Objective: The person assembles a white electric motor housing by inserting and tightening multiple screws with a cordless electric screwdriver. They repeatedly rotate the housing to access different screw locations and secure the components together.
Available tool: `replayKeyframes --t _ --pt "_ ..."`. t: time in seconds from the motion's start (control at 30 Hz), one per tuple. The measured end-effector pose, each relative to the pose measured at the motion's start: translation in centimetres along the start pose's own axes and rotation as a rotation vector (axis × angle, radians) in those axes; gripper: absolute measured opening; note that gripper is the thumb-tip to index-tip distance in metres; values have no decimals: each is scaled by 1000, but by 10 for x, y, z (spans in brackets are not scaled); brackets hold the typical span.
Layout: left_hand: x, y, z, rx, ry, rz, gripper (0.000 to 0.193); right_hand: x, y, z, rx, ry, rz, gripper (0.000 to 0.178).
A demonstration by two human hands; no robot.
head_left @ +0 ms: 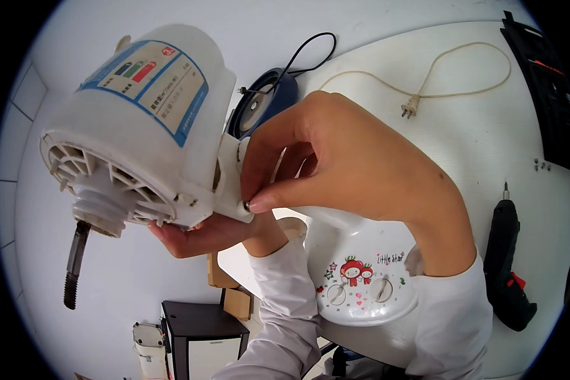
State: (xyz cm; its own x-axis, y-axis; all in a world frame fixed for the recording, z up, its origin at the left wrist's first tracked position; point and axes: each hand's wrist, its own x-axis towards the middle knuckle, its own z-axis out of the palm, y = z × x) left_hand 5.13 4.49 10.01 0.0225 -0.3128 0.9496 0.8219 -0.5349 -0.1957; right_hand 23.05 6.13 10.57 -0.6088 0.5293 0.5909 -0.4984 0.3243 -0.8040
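Note:
A white fan motor housing (139, 120) with a coloured label fills the upper left, tilted so its vented front faces down and left. From that front sticks a metal shaft (76, 266) with a threaded end. My left hand (202, 235) holds the housing from below, its fingers partly hidden behind it. At the housing's neck, my right hand (342, 158) pinches a small screw (247, 206) between thumb and fingertips. Beneath my wrists is the white fan base (361, 297), with two dials and cartoon fruit printed on it.
A black electric screwdriver (506, 266) lies on the white table at right, below several small screws (541, 166). Behind are a cord with a plug (410, 106) and a blue round object (278, 95). A black tool case (544, 82) lines the right edge; a dark cabinet (202, 320) stands lower left.

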Motion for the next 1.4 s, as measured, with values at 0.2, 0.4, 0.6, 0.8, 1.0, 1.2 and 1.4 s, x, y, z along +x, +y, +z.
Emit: replayKeyframes --t 0.2,0.4,0.6,0.8,1.0,1.2,1.4 --pt "0 -4 -1 0 2 24 78 1 3 2 18 13 -18 11" --pt "-3 -2 0 -5 21 -30 66 2 3 2 0 10 -47 11" --pt "-1 2 2 0 90 -100 54 3 2 4 -29 16 1 11" --pt "11 18 -4 -793 210 -641 52 2 -2 9 -137 50 -40 9" --pt "3 30 -5 -733 84 -901 66 -7 -7 16 -147 171 70 12" --pt "-47 6 -18 -793 54 -1098 85 -18 4 38 -108 336 57 15" --pt "-23 55 -22 -746 -321 -1101 80 -25 6 46 -143 466 52 12"
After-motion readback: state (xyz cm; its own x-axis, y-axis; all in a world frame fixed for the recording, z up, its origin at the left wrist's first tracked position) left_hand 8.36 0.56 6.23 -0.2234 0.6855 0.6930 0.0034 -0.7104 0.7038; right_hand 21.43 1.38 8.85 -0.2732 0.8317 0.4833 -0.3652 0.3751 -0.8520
